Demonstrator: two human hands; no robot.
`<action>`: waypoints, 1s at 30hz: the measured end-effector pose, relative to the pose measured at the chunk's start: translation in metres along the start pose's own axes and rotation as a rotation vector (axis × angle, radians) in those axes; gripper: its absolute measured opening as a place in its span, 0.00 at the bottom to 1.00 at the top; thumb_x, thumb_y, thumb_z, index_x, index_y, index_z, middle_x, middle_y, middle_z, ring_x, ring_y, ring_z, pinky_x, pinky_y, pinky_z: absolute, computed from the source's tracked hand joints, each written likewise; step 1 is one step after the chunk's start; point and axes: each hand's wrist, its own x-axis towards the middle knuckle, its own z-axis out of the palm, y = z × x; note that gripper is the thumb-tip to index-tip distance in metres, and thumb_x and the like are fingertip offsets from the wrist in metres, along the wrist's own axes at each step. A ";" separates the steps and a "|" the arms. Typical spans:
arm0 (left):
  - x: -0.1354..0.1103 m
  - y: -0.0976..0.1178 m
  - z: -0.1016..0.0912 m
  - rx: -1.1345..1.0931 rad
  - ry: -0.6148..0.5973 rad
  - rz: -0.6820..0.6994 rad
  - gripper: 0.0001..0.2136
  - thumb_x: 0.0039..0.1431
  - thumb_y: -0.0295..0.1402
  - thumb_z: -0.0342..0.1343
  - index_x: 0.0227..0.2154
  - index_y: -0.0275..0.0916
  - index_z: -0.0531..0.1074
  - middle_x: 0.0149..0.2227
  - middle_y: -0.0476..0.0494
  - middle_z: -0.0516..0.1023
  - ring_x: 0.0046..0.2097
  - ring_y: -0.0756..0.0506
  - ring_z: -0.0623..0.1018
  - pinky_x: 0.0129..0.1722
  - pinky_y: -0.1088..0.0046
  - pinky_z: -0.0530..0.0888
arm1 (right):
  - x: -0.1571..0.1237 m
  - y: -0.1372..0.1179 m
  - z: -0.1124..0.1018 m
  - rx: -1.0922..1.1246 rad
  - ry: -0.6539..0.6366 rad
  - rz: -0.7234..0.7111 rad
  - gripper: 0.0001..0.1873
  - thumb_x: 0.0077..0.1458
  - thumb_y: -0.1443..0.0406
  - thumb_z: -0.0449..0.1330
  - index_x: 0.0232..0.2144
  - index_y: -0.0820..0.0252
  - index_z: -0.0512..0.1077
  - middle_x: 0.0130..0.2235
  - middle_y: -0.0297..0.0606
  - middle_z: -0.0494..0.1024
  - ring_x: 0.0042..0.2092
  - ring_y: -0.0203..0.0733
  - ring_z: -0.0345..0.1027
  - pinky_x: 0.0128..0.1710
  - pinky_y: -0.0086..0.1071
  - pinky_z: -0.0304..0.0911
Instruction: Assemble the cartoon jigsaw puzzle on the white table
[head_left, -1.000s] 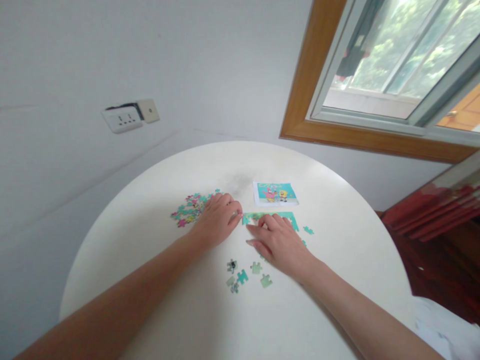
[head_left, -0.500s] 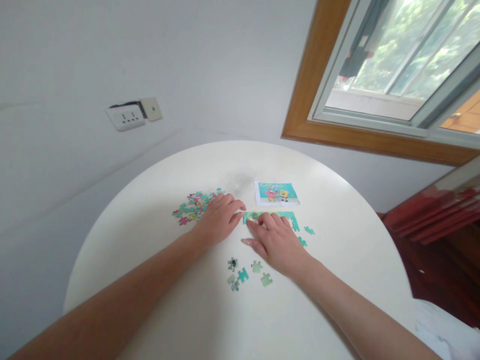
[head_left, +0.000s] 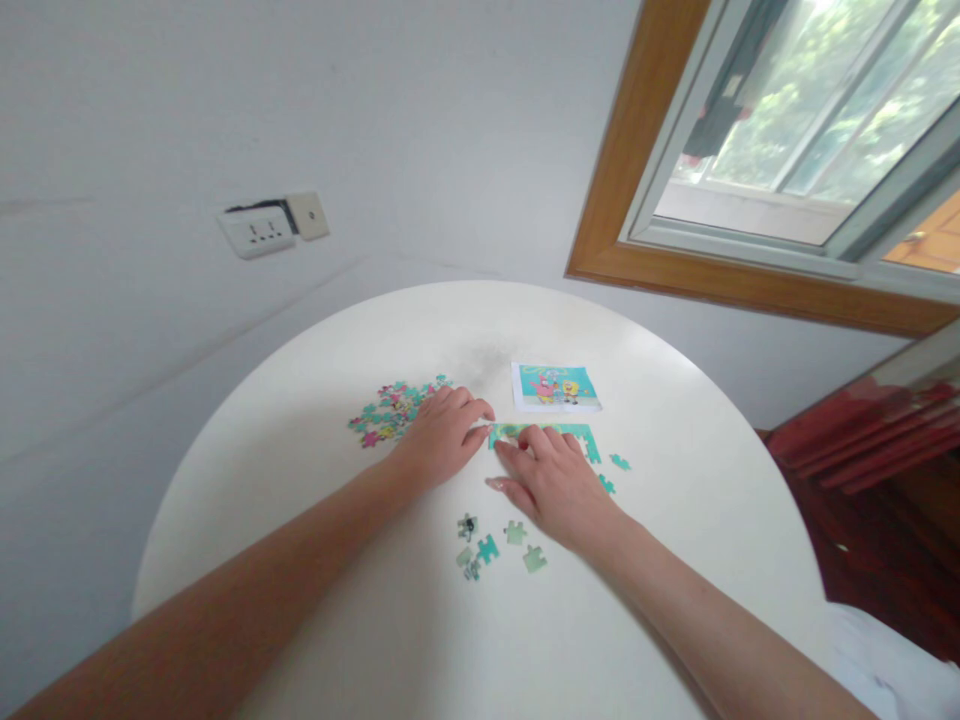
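A partly joined strip of jigsaw puzzle (head_left: 589,432), teal with a yellowish-green part, lies in the middle of the table. At its left end rests my left hand (head_left: 441,440), thumb and forefinger apart with the tips close to the strip's edge. My right hand (head_left: 553,488) reaches over the strip from below, its forefinger touching the pieces and its thumb spread away on the tabletop. Part of the strip is hidden under those fingers. Just beyond lies a reference picture (head_left: 559,387) with cartoon figures. Neither hand visibly holds a piece.
A heap of mixed puzzle pieces (head_left: 381,415) lies left, partly behind my left hand. Several loose pieces (head_left: 488,548) are scattered nearer me, and a teal piece (head_left: 620,462) lies right of the strip. The round white table (head_left: 375,640) stands against a wall with a socket (head_left: 260,232).
The view has shifted very slightly. Both hands keep nearly the same place at the strip, and the pieces lie as before.
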 end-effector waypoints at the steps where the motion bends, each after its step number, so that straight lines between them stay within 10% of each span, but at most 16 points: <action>1: 0.000 0.000 0.000 0.000 0.000 0.004 0.08 0.61 0.34 0.50 0.39 0.40 0.72 0.36 0.43 0.70 0.42 0.42 0.68 0.48 0.60 0.63 | 0.000 0.000 0.000 0.001 0.001 0.001 0.21 0.63 0.50 0.46 0.45 0.57 0.69 0.43 0.43 0.69 0.43 0.47 0.61 0.42 0.41 0.55; 21: 0.000 -0.001 -0.003 -0.024 0.004 0.016 0.09 0.63 0.32 0.46 0.38 0.41 0.72 0.37 0.44 0.71 0.43 0.43 0.68 0.50 0.60 0.63 | 0.000 0.007 -0.002 0.167 -0.010 0.004 0.20 0.63 0.52 0.48 0.47 0.54 0.70 0.44 0.42 0.68 0.45 0.45 0.62 0.45 0.40 0.56; 30: 0.000 -0.001 -0.002 -0.007 -0.005 0.021 0.08 0.61 0.35 0.50 0.40 0.41 0.71 0.37 0.43 0.70 0.42 0.42 0.68 0.48 0.61 0.63 | 0.000 0.012 -0.005 0.285 0.029 0.014 0.18 0.61 0.71 0.47 0.51 0.59 0.68 0.43 0.43 0.70 0.45 0.43 0.64 0.46 0.37 0.60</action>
